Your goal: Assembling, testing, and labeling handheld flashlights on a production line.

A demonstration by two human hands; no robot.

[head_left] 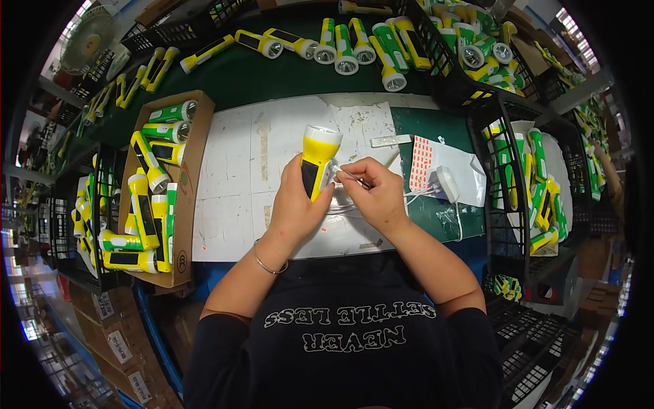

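Note:
My left hand (297,201) is wrapped round a yellow flashlight (320,151) with a white head and a black panel on its body. It is held upright, head pointing away from me, above the white work sheet. My right hand (373,193) is closed in a pinch on a slim metal tool (357,179) that looks like tweezers. A small white piece shows between its fingertips and the flashlight's right side; I cannot make out what it is. White cables (346,208) lie on the table, partly hidden behind both hands.
A cardboard box (182,252) of green and yellow flashlights stands at the left. Black crates (507,174) with more flashlights stand at the right. A white charger block (447,184) and a sheet of red-marked stickers (421,163) lie right of my hands. Flashlights (345,54) line the far side.

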